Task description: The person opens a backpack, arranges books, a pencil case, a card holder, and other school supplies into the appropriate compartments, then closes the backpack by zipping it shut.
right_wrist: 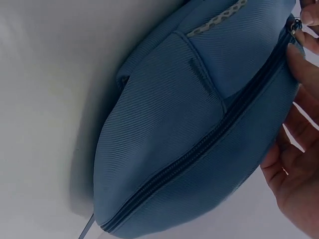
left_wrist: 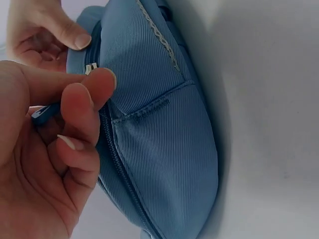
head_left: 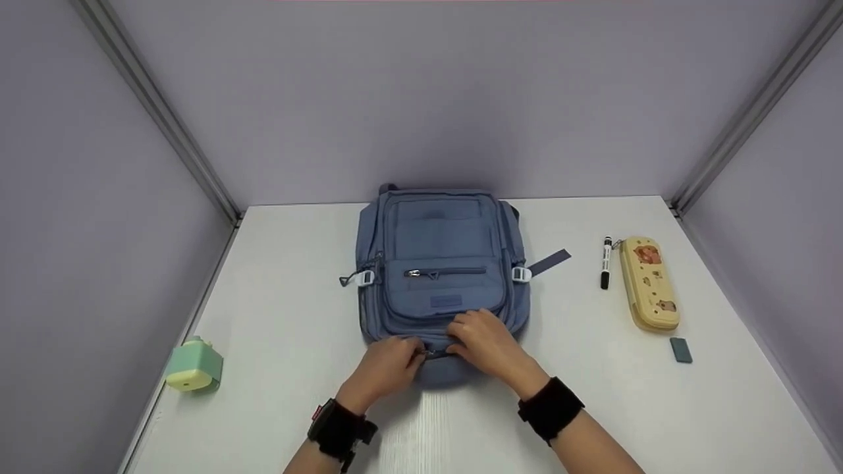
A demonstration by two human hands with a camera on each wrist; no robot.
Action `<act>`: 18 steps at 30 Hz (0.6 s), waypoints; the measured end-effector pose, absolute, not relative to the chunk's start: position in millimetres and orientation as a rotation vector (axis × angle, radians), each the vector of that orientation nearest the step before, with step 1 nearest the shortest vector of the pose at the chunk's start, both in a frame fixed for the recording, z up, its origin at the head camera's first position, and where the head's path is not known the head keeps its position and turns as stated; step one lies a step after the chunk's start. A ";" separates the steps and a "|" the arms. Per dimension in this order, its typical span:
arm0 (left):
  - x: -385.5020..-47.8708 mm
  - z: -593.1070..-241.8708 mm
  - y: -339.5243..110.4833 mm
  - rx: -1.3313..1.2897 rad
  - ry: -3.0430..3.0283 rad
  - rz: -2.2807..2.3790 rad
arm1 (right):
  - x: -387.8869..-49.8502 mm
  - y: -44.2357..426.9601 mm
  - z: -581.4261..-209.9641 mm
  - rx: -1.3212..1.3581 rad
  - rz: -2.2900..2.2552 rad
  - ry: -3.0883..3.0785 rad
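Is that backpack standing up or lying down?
Lying down: in the head view, the blue backpack stretches along the white table with its front zip pocket facing up.

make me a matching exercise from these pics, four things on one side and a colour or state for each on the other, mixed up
Things:
1. backpack
2. left hand
3. pencil case
4. marker

Colour or state:
A. yellow, with rounded ends
B. pinching a zip pull
C. slim, white with black ends
D. blue, with white buckles

Right pairs: 1-D, 2-B, 3-A, 4-C
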State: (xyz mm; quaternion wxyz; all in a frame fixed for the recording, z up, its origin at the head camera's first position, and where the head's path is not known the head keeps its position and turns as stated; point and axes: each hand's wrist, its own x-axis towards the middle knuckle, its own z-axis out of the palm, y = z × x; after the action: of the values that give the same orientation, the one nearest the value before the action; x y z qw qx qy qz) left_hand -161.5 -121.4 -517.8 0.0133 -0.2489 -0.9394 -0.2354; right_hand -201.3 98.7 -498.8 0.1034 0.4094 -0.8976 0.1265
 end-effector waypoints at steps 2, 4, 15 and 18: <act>-161.8 -518.3 -118.8 -0.764 -2.912 -0.711 | -202.3 97.1 -498.4 1.208 0.373 -2.649; -161.8 -519.3 -117.1 -0.756 -2.887 -0.693 | -203.0 96.8 -498.5 1.218 0.374 -2.646; -157.8 -518.5 -119.3 -0.740 -2.815 -0.794 | -205.2 103.5 -506.0 1.257 0.420 -2.542; -158.4 -516.2 -123.6 -0.743 -2.816 -0.817 | -205.2 104.4 -506.5 1.250 0.430 -2.544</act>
State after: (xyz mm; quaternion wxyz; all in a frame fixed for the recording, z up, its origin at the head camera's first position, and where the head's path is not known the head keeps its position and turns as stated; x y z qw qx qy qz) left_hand -158.4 -123.6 -516.2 0.0583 -0.2452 -0.9294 -0.2697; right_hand -205.2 104.4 -506.5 0.1370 0.4319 -0.8790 0.1487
